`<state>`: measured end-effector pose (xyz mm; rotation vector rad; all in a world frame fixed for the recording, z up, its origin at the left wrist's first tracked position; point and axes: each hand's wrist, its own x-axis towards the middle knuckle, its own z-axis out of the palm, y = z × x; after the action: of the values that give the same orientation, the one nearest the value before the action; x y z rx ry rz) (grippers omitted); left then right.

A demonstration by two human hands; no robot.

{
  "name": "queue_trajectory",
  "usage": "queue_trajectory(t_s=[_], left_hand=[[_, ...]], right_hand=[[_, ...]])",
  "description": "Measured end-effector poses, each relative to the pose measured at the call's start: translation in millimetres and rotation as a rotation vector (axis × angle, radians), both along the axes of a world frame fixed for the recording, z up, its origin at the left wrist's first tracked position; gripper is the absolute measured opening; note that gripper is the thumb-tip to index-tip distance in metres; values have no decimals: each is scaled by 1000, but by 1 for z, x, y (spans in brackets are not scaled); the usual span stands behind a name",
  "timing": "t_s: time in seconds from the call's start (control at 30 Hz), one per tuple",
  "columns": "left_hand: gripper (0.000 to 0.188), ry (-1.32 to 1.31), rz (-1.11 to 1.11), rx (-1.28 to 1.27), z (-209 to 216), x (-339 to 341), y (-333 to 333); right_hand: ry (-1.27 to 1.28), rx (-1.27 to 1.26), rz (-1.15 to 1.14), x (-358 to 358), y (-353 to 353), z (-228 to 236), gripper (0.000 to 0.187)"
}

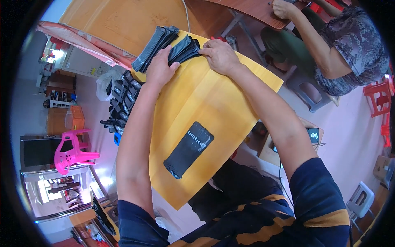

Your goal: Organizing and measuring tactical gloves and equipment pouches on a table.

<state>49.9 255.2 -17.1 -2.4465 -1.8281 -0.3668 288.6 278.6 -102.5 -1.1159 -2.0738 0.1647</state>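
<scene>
Both my hands are at a stack of flat black pieces (184, 50), fanned in layers on the far part of a yellow board (197, 94). My left hand (159, 69) has thumb and fingers around the near left end of this stack. At its right edge, my right hand (221, 57) pinches with fingers bent together. Another stack of similar dark pieces (152, 47) leans just left of it, close to my left fingers. Nearer me, a single flat black piece (188, 150) with white printed marks lies apart on the board. Its exact kind is unclear.
Black strapped items (123, 96) hang or pile beside the board's left edge, near a clear plastic bag (108, 84). A pink chair (72, 151) stands at left. At far right another person (345, 53) sits by a brown table (255, 10); a grey stool (308, 92) stands there.
</scene>
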Motion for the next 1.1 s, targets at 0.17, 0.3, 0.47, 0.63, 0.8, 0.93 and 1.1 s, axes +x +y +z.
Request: queue_trajectory(t_s=[0.17, 0.3, 0.47, 0.63, 0.8, 0.93, 1.1], left_hand=[[68, 25, 87, -89, -12, -3, 10], [61, -5, 78, -33, -16, -6, 14], [47, -114, 127, -90, -9, -12, 23], [41, -137, 140, -71, -9, -15, 26], [39, -143, 186, -68, -10, -10, 25], [39, -142, 206, -59, -12, -6, 23], [37, -130, 199, -48, -13, -8, 20]], right_hand=[[1, -46, 21, -2, 1, 2, 24], [-16, -42, 10, -1, -1, 6, 23], [-29, -21, -13, 0, -2, 5, 24], [0, -34, 1, -2, -2, 5, 24], [17, -25, 7, -1, -2, 5, 23], [44, 4, 0, -1, 0, 5, 27], [13, 10, 9, -2, -3, 11, 32]])
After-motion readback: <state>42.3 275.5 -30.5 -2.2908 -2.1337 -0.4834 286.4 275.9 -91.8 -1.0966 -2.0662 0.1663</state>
